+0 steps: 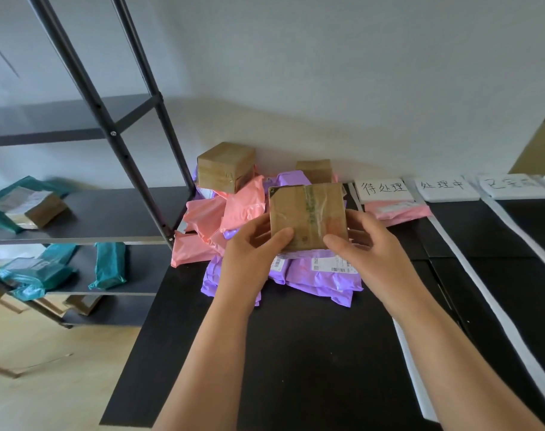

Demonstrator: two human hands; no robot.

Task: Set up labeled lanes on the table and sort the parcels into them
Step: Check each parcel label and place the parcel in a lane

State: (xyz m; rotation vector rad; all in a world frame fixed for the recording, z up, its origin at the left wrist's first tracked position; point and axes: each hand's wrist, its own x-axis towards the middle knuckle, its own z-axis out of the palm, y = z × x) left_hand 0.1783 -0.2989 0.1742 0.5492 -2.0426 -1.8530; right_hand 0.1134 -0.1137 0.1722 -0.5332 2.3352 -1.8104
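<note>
My left hand (252, 256) and my right hand (369, 253) both grip a brown taped cardboard box (308, 213), lifted above a heap of parcels on the black table (296, 353). The heap holds purple mailer bags (321, 275), pink mailer bags (221, 219) and two more brown boxes (226, 166) (314, 169) by the wall. Three white handwritten label cards (384, 189) (445, 188) (510, 185) stand in a row at the table's back right. White strips (470, 269) (417, 368) divide the tabletop into lanes. One pink parcel (398, 211) lies below the first card.
A black metal shelf rack (109, 213) stands to the left, carrying teal mailer bags (109, 265) and a brown box (38, 206). A white wall runs behind the table. Light wooden floor (47, 368) shows at the lower left.
</note>
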